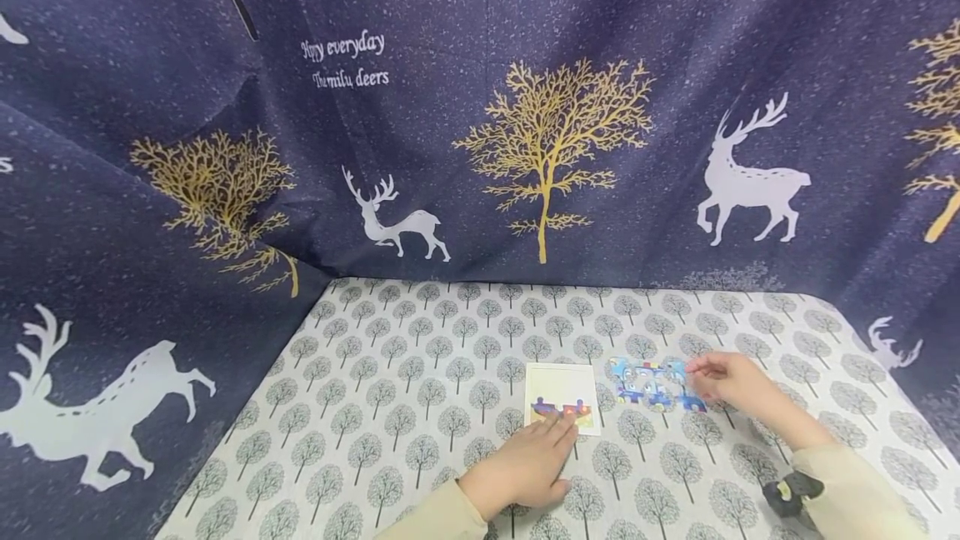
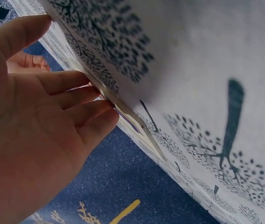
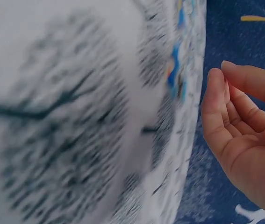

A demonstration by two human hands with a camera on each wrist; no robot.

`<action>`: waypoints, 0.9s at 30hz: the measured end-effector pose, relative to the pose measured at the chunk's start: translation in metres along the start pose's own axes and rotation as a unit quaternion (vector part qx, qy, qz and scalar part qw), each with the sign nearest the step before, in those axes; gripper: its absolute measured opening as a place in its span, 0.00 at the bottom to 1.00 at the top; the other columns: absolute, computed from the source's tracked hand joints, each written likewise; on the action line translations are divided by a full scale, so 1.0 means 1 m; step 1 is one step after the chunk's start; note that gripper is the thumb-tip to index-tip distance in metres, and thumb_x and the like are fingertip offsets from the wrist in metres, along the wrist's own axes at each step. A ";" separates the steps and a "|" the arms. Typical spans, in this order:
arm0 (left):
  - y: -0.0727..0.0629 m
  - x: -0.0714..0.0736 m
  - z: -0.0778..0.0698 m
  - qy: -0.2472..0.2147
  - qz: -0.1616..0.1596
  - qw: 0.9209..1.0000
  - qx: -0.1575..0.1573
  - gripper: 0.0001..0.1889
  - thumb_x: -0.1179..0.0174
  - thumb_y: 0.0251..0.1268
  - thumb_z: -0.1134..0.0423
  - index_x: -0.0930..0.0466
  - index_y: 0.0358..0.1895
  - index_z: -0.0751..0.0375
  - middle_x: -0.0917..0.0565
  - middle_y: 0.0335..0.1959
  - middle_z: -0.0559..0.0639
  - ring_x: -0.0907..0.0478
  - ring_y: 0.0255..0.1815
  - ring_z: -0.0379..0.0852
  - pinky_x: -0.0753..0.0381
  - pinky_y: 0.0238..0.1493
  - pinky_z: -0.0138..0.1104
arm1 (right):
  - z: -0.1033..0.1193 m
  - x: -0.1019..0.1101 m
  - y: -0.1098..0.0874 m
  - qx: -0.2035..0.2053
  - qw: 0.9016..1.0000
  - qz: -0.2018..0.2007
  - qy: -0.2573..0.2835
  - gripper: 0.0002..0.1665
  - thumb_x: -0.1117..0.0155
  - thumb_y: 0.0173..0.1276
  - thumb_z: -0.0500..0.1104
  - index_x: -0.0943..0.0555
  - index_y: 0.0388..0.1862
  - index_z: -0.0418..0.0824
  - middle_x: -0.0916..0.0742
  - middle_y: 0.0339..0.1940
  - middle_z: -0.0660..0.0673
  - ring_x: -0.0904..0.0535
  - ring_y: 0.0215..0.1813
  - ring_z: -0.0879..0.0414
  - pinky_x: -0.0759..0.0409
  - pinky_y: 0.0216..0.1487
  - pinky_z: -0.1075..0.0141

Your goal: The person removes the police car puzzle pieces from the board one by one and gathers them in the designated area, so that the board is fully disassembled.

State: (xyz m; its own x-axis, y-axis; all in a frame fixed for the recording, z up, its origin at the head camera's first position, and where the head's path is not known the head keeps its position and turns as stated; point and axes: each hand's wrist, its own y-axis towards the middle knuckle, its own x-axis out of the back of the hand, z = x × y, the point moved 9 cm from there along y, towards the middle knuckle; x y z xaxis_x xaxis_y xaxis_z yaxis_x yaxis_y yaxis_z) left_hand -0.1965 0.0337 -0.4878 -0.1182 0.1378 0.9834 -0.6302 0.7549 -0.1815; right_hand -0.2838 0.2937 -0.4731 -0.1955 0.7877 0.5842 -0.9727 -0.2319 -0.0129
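A small white tray [image 1: 562, 382] lies on the cloth, with purple, red and yellow jigsaw pieces [image 1: 576, 410] along its near edge. My left hand [image 1: 528, 457] rests its fingers on those pieces and the tray's near side. From the left wrist view, the straightened fingers [image 2: 97, 114] reach the tray's rim [image 2: 144, 128]. Several blue jigsaw pieces [image 1: 648, 383] lie to the right of the tray. Just by their right end hovers my right hand [image 1: 731, 383]. Its thumb and index fingertip come close together in the right wrist view, with nothing visible between them.
White cloth [image 1: 420, 457] printed with grey trees covers the table. Dark blue fabric [image 1: 465, 148] with deer and gold trees hangs behind and at the sides. A black band with a yellow mark [image 1: 791, 492] sits on the right sleeve.
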 end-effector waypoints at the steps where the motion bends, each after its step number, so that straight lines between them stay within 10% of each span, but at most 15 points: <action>1: 0.000 0.000 0.000 0.002 -0.002 1.000 -0.001 0.36 0.46 0.67 0.45 0.40 0.72 0.62 0.44 0.76 0.55 0.45 0.75 0.50 0.40 0.71 0.36 | 0.004 -0.002 0.002 0.005 1.000 0.003 0.000 0.16 0.38 0.65 0.34 0.23 0.47 0.22 0.14 0.33 0.38 0.18 0.29 0.55 0.17 0.30 0.65; 16: -0.001 0.000 -0.008 0.012 -0.007 1.000 -0.014 0.37 0.47 0.67 0.43 0.39 0.72 0.62 0.41 0.75 0.55 0.43 0.74 0.48 0.37 0.70 0.36 | 0.067 -0.060 0.042 0.093 0.993 0.068 0.014 0.14 0.39 0.66 0.35 0.21 0.48 0.27 0.15 0.35 0.39 0.17 0.33 0.48 0.16 0.34 0.62; 27: 0.003 -0.003 -0.015 0.016 0.013 1.000 0.002 0.42 0.50 0.65 0.36 0.44 0.74 0.62 0.46 0.76 0.58 0.49 0.76 0.51 0.40 0.71 0.34 | 0.102 -0.121 0.059 0.200 0.968 0.151 0.001 0.14 0.38 0.67 0.36 0.18 0.49 0.29 0.14 0.45 0.35 0.15 0.42 0.48 0.17 0.45 0.65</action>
State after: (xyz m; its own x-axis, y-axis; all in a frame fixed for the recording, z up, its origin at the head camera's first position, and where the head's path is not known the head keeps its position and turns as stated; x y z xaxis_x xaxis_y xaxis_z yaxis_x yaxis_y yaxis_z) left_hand -0.1864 0.0454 -0.4917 -0.1100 0.1787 0.9777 -0.6299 0.7484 -0.2077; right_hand -0.3047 0.1263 -0.4621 -0.4637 0.6511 0.6009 -0.7454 -0.6533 0.1327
